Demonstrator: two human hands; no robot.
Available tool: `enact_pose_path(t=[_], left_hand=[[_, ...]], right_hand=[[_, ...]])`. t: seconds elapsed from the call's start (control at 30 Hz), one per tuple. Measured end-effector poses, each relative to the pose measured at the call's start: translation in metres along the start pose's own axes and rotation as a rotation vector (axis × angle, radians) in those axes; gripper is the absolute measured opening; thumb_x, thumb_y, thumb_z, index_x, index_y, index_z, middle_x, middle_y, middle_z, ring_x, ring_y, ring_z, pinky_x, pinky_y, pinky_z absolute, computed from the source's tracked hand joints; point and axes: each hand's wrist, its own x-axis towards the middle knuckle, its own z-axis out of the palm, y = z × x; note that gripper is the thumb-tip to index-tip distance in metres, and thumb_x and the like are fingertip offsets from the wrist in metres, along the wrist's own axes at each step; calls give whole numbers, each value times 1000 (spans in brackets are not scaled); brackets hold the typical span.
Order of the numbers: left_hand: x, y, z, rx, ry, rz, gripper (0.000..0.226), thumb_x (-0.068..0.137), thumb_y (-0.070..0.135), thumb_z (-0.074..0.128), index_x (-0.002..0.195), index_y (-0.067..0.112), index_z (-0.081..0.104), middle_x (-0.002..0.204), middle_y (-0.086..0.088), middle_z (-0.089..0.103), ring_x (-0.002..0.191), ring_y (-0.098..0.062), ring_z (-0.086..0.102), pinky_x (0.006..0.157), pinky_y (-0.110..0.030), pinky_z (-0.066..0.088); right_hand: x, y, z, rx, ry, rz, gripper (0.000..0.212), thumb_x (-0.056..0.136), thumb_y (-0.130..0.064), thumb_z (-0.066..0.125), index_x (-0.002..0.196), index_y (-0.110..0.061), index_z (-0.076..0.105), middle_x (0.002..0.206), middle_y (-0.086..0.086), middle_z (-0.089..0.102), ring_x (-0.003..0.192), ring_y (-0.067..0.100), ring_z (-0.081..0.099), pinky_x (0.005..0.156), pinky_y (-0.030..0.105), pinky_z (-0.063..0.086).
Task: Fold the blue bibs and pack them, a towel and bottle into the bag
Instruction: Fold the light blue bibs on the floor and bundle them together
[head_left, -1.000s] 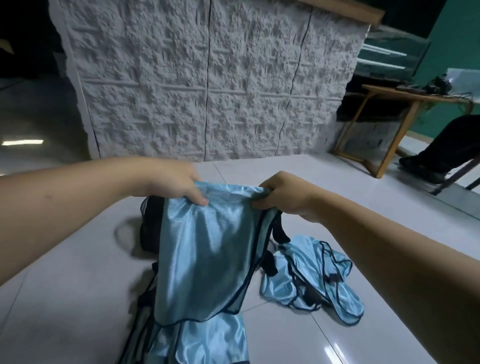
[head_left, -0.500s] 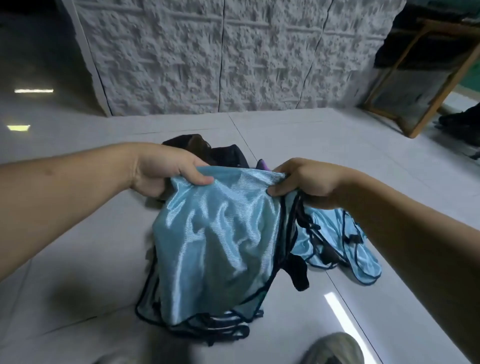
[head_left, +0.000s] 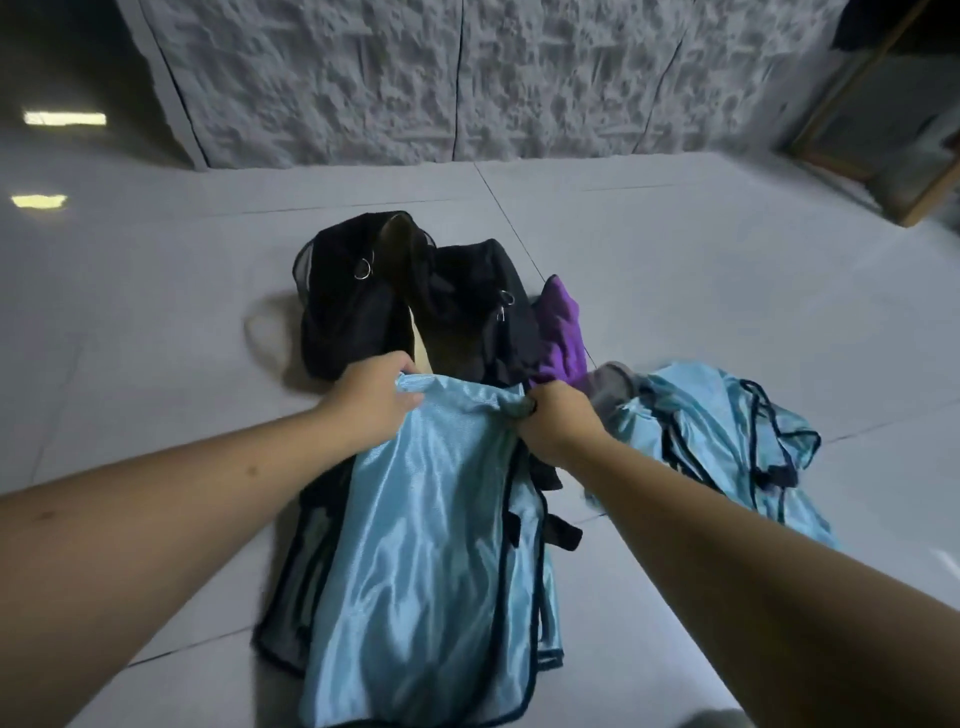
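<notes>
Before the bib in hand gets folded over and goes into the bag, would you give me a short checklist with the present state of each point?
1. Both top corners gripped: ok. The left hand and right hand each pinch the top edge of the held bib.
2. Bib lying smooth: not ok. It is wrinkled and sits on dark-trimmed fabric beneath it.
3. Bag open: ok. The black bag gapes just beyond the hands.
4. Other bibs folded: not ok. The bib pile lies crumpled to the right.
5. Towel at hand: ok, if the purple cloth beside the bag is the towel.
6. Bottle located: cannot tell.
</notes>
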Motion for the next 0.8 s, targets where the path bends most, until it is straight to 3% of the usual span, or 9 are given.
enact_pose_path(t=[0.07,0.17,0.27,0.33,0.4,0.5,0.57,0.67,0.8], left_hand=[[7,-3,11,85,49,1,22,93,30,71,111,26,59,86,-1,62,81,-28,62,73,-40,51],[0,0,20,430,282,29,62,85,34,79,136,22,46,112,-11,52,99,-37,57,82,-49,49],[-25,-4,39,585,531,536,52,80,21,80,125,14,55,117,-15,56,108,-36,54,88,-51,47],[-47,-12,60,607,399,842,38,84,19,68,120,8,63,126,-18,63,124,-36,56,105,-54,43],[-55,-22,75,692,158,748,47,89,31,54,127,4,64,139,-17,61,139,-32,50,118,-58,31],[-47,-45,81,745,-53,449,76,92,54,34,151,8,47,160,-11,43,149,-20,39,124,-56,16],[-42,-60,84,691,-134,384,83,93,64,30,162,19,26,171,-2,16,150,-14,36,125,-53,11],[-39,-75,91,594,-193,307,87,92,73,27,163,35,-7,169,12,-21,151,-8,32,127,-48,4],[-26,-81,94,437,-236,248,97,86,75,37,158,42,-19,160,25,-35,146,-12,40,127,-48,3]], right_hand=[[6,2,15,-33,80,63,14,89,-25,59,102,-19,58,101,8,65,97,36,62,79,39,50],[5,2,32,-200,288,-5,44,89,-27,61,131,-17,51,132,10,56,126,37,49,103,51,41],[-1,5,57,-202,421,-332,54,90,-27,56,140,-7,53,147,16,52,142,36,43,119,54,31],[-9,7,79,-191,290,-472,64,92,-27,39,150,-2,44,160,19,39,153,35,28,127,52,15],[-15,10,99,-288,182,-506,71,94,-30,29,159,-2,29,167,17,26,158,30,12,126,46,-2],[-14,17,120,-375,133,-466,68,104,-38,21,162,-4,14,170,14,14,159,26,-2,127,45,-8],[-10,17,126,-384,66,-441,68,108,-45,15,163,-8,3,172,10,-1,157,22,-14,126,44,-13],[-8,13,129,-416,-19,-422,71,107,-53,10,163,-13,-10,170,3,-17,153,18,-28,125,43,-17],[1,10,136,-412,-67,-387,71,106,-55,9,162,-16,-11,170,2,-18,153,16,-27,125,43,-15]])
